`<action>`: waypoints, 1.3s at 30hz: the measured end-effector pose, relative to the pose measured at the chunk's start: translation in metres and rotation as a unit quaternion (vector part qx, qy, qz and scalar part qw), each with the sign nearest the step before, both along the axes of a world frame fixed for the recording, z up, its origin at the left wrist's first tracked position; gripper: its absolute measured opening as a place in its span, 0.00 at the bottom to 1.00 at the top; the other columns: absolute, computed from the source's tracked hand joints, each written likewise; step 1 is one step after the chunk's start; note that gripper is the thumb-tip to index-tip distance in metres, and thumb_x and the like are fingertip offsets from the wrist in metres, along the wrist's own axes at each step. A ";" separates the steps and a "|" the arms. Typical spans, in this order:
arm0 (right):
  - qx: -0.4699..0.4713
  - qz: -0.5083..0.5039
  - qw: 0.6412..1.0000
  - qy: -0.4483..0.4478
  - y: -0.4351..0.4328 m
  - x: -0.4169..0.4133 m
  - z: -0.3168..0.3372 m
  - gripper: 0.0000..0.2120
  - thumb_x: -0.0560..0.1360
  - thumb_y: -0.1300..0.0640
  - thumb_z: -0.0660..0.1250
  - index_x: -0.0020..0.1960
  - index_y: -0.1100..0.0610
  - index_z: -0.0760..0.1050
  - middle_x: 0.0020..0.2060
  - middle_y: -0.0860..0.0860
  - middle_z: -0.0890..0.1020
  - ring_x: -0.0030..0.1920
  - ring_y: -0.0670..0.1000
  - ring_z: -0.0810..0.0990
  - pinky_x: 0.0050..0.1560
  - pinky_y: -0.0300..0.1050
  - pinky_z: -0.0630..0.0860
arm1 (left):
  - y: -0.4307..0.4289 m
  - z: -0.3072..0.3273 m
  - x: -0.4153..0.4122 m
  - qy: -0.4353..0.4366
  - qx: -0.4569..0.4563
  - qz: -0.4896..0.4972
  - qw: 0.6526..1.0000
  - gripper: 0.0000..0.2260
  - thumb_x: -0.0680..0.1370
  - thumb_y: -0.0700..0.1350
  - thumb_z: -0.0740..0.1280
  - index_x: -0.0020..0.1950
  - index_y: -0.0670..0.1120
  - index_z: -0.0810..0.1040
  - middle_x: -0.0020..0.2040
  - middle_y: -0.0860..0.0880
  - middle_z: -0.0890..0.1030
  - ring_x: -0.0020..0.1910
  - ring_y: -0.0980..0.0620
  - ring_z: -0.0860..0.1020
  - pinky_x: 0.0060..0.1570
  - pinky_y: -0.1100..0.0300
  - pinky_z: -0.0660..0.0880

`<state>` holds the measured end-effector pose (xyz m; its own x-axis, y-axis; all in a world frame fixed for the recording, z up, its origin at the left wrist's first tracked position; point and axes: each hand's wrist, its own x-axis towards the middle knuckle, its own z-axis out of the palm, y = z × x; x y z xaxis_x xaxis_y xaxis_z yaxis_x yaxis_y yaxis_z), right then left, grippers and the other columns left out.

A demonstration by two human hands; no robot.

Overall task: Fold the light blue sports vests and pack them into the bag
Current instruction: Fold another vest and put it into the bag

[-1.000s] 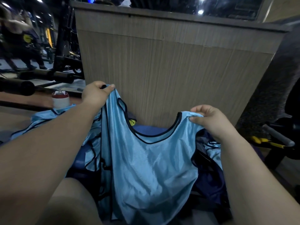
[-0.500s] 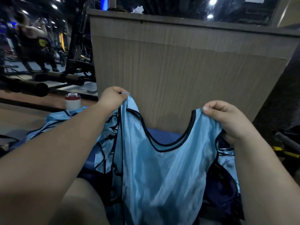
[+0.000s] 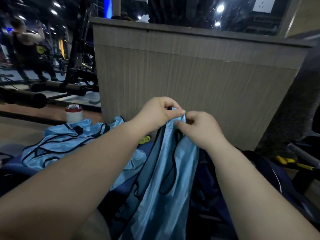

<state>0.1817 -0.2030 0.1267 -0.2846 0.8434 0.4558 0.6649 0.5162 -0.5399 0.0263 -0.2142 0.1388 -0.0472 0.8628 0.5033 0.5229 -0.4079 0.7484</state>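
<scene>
Left hand [image 3: 156, 112] and right hand [image 3: 200, 126] pinch the vest [image 3: 173, 213] straps together

One wide-angle camera, worn on the person's head, looks forward and down. Both bare forearms run up from the lower corners and meet at centre frame, where the left hand [image 3: 155, 112] and right hand [image 3: 202, 130] sit close to the lens, pinching a light blue mesh vest [image 3: 164, 196] that fills the lower middle. A grey wood-grain panelled counter [image 3: 190, 75] faces the camera across the upper middle, near. At upper left, black steel gym racks [image 3: 78, 66] stand probably well behind it, in dim light.
</scene>
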 end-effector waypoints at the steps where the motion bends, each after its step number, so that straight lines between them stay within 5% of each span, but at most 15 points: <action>1: 0.002 -0.008 1.000 0.001 0.002 0.001 0.000 0.15 0.74 0.46 0.69 0.36 0.56 0.75 0.27 0.47 0.75 0.29 0.49 0.73 0.35 0.48 0.72 | 0.001 -0.003 0.000 -0.029 0.005 -0.009 1.000 0.03 0.73 0.47 0.74 0.41 0.52 0.81 0.31 0.60 0.77 0.32 0.63 0.73 0.36 0.66 0.70; 4: -0.017 -0.011 0.999 0.037 0.003 0.005 0.003 0.11 0.77 0.50 0.66 0.37 0.48 0.78 0.32 0.48 0.81 0.35 0.52 0.80 0.39 0.48 0.76 | 0.000 -0.019 -0.001 -0.125 -0.017 -0.054 0.991 0.12 0.72 0.43 0.76 0.51 0.47 0.78 0.41 0.52 0.81 0.40 0.56 0.78 0.44 0.63 0.74; 8: -0.026 0.006 0.996 0.088 0.008 0.007 0.005 0.12 0.78 0.53 0.65 0.35 0.47 0.78 0.30 0.45 0.81 0.35 0.49 0.79 0.41 0.46 0.76 | -0.007 -0.047 0.000 -0.084 -0.102 -0.129 0.983 0.28 0.68 0.42 0.79 0.64 0.46 0.71 0.55 0.52 0.81 0.54 0.59 0.80 0.55 0.64 0.76; 11: -0.045 0.037 0.994 0.091 0.012 0.012 0.006 0.08 0.78 0.52 0.66 0.41 0.48 0.81 0.37 0.51 0.85 0.42 0.56 0.83 0.48 0.52 0.80 | -0.010 -0.061 0.005 -0.071 -0.094 -0.093 0.989 0.18 0.73 0.40 0.74 0.59 0.49 0.74 0.53 0.54 0.81 0.46 0.69 0.79 0.47 0.74 0.74; 15: -0.077 0.092 0.990 0.075 0.009 0.014 0.005 0.07 0.78 0.56 0.67 0.43 0.50 0.82 0.38 0.49 0.84 0.39 0.49 0.81 0.48 0.48 0.78 | -0.009 -0.057 0.008 -0.233 -0.081 -0.122 0.961 0.10 0.77 0.36 0.69 0.57 0.44 0.76 0.50 0.48 0.82 0.48 0.55 0.81 0.48 0.65 0.77; 17: -0.094 0.114 0.987 0.064 0.008 0.015 0.002 0.07 0.78 0.57 0.67 0.45 0.50 0.82 0.40 0.52 0.85 0.41 0.51 0.82 0.50 0.51 0.78 | -0.008 -0.052 0.008 -0.246 -0.085 -0.147 0.954 0.10 0.78 0.34 0.67 0.58 0.42 0.76 0.50 0.47 0.81 0.50 0.52 0.80 0.52 0.60 0.77; 20: -0.108 0.125 0.984 0.074 0.009 0.019 0.000 0.05 0.79 0.56 0.68 0.47 0.51 0.83 0.42 0.53 0.86 0.45 0.56 0.85 0.53 0.57 0.80 | -0.008 -0.044 0.007 -0.231 -0.132 -0.158 0.951 0.09 0.80 0.36 0.63 0.59 0.42 0.78 0.49 0.47 0.82 0.48 0.51 0.81 0.51 0.56 0.78; 24: -0.086 0.101 0.991 0.013 0.014 0.026 -0.005 0.06 0.78 0.54 0.68 0.44 0.47 0.82 0.40 0.54 0.84 0.38 0.55 0.80 0.47 0.53 0.79 | -0.007 -0.037 0.001 -0.182 -0.160 -0.102 0.965 0.08 0.81 0.35 0.60 0.50 0.43 0.78 0.36 0.50 0.79 0.27 0.60 0.76 0.24 0.69 0.68; 31: -0.065 0.063 0.995 -0.047 0.024 0.030 -0.014 0.07 0.77 0.52 0.68 0.41 0.45 0.79 0.39 0.48 0.84 0.41 0.55 0.82 0.46 0.51 0.79 | -0.002 -0.034 -0.004 -0.162 -0.218 -0.072 0.960 0.06 0.67 0.43 0.67 0.39 0.47 0.71 0.40 0.45 0.71 0.39 0.46 0.69 0.42 0.50 0.66; 34: -0.062 0.078 0.994 -0.047 0.025 0.028 -0.016 0.07 0.77 0.51 0.69 0.41 0.42 0.80 0.39 0.46 0.83 0.39 0.47 0.80 0.47 0.48 0.78 | -0.002 -0.034 -0.007 -0.059 -0.221 -0.079 0.970 0.11 0.69 0.44 0.77 0.45 0.45 0.76 0.40 0.47 0.80 0.40 0.49 0.80 0.44 0.52 0.76; 37: -0.065 0.095 0.992 -0.058 0.023 0.030 -0.014 0.03 0.72 0.47 0.74 0.42 0.42 0.81 0.41 0.44 0.83 0.44 0.45 0.80 0.49 0.44 0.77 | 0.001 -0.037 -0.009 0.005 -0.193 -0.029 0.981 0.11 0.70 0.49 0.76 0.45 0.46 0.79 0.40 0.50 0.81 0.40 0.51 0.79 0.45 0.53 0.76; 39: -0.103 0.084 0.984 -0.120 0.022 0.033 -0.010 0.17 0.65 0.42 0.78 0.52 0.42 0.80 0.46 0.44 0.81 0.50 0.46 0.79 0.51 0.41 0.74 | 0.005 -0.038 -0.013 -0.002 -0.179 0.002 0.984 0.08 0.72 0.51 0.74 0.43 0.48 0.79 0.39 0.51 0.80 0.40 0.52 0.78 0.44 0.54 0.74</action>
<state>0.2147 -0.1812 0.1167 -0.5067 0.8425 0.1830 0.7001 0.5260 -0.4829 0.0137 -0.2094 0.1004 -0.0515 0.9845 0.1674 0.5205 -0.1166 0.8459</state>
